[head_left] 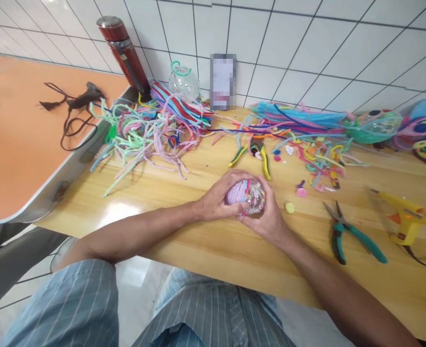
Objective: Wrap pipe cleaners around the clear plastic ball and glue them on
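Note:
Both my hands cup a clear plastic ball (253,196) over the wooden table (184,246). Lilac pipe cleaner (236,193) is wound around the ball's left side. My left hand (216,200) wraps its fingers over the lilac winding from the left. From below and the right, my right hand (267,219) grips the ball, its thumb pressed on the clear part.
Heaps of coloured pipe cleaners (151,130) lie at the back, with yellow-handled pliers (251,154). Teal pliers (346,231) and a yellow glue gun (408,217) lie on the right. A red flask (122,50), another clear ball (184,82) and an orange table (14,130) are nearby.

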### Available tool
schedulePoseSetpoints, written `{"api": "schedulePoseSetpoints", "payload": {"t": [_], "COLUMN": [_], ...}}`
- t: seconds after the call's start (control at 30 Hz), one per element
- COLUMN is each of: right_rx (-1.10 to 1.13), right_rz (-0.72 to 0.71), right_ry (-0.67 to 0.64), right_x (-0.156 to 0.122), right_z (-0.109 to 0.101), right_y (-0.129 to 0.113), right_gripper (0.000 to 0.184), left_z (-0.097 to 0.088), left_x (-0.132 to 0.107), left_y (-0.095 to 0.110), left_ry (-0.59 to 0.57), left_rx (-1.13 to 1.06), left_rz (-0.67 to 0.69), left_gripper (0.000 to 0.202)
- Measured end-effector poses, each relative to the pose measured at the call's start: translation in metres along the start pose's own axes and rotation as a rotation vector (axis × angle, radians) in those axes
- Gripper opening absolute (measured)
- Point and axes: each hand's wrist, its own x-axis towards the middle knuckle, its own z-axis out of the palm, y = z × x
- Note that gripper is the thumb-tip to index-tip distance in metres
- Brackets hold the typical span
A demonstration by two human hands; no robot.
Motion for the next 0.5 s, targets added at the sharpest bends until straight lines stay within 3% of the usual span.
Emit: {"api": "schedulePoseSetpoints", "payload": {"t": [0.5], "right_rx": [-0.013], "right_rz": [0.027], "right_ry": [0.033], "right_x": [0.0002], "right_z": [0.0013], "right_y": [0.0022], "right_gripper": [0.112], "left_z": [0.0006], "left_x": [0.0006], "left_y": [-0.0029], "left_ry": [-0.005], "left_rx": [-0.009], "left_rz": [-0.008], "left_gripper": [0.065]}}
